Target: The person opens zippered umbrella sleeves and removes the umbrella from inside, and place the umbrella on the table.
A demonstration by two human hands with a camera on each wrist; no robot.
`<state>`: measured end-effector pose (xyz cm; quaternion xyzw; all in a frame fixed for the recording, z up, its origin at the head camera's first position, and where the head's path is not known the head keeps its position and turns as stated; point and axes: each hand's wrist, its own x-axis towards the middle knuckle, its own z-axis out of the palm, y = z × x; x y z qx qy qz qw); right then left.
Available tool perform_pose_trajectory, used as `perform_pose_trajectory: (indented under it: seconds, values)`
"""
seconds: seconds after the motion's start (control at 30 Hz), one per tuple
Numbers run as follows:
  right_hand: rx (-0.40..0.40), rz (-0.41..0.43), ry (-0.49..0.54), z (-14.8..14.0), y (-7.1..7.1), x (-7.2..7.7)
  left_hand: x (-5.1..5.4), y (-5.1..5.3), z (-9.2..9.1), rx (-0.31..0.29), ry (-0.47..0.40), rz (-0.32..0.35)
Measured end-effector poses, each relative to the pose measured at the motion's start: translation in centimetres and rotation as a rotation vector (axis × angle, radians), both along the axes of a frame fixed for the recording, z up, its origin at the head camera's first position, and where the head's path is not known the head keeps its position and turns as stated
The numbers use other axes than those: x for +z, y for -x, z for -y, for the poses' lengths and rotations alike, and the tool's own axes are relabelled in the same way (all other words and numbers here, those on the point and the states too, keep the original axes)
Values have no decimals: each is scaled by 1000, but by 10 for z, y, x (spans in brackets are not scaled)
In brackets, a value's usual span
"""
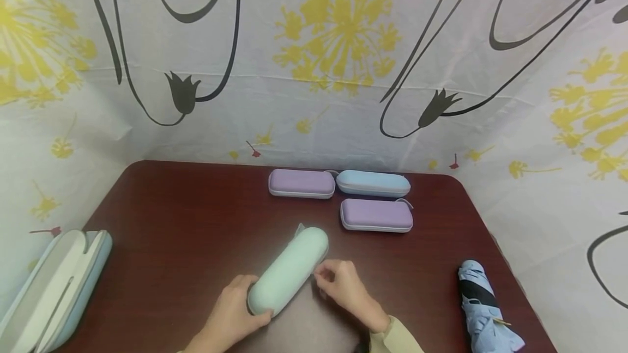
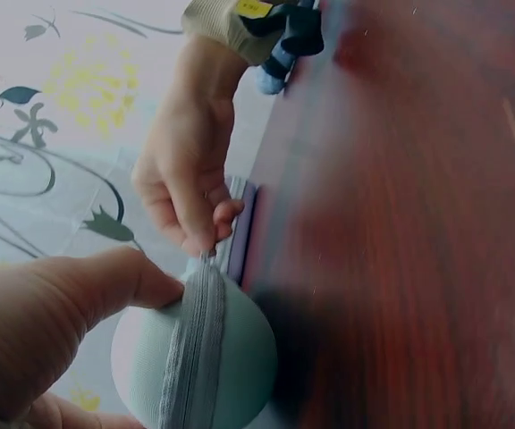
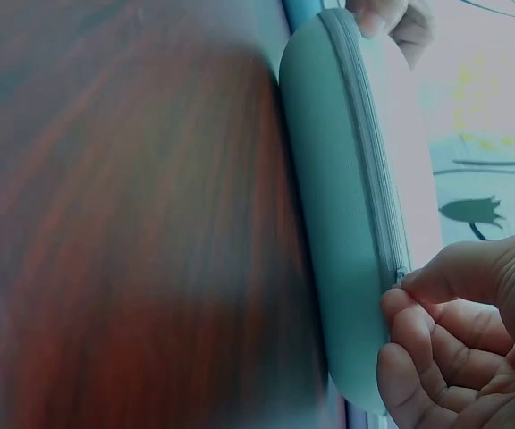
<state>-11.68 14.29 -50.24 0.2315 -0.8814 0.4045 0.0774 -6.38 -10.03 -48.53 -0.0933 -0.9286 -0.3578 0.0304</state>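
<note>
A mint-green zippered case (image 1: 290, 268) lies slanted on the dark red table, its zipper (image 3: 371, 147) running along the side. My left hand (image 1: 231, 308) grips the near end of the case, thumb on one side and fingers on the other. At the case's right side, my right hand (image 1: 346, 289) pinches the small zipper pull (image 3: 401, 275) between thumb and fingertips. In the right wrist view the zipper looks closed along the length that shows. The left wrist view shows the rounded end of the case close up, with my right hand (image 2: 186, 170) beyond it.
Two purple cases (image 1: 301, 183) (image 1: 376, 215) and a light blue case (image 1: 374, 183) lie at the back of the table. An open pale case (image 1: 59, 287) stands at the left edge. A folded blue umbrella (image 1: 483, 304) lies at the right. Patterned cloth (image 1: 275, 124) hangs behind.
</note>
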Motion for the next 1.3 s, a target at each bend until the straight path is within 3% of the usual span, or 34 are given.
perform_pose_trajectory:
  seconds: [0.43, 0.97, 1.3]
  values:
    - [55, 7, 5, 5, -5, 6, -5, -8, -11, 17, 27, -104]
    - [160, -26, -3, 5, -15, 4, -4, -16, -26, 37, 83, -79]
    - [181, -50, 5, 3, -20, 4, -8, -21, -36, 55, 79, -182]
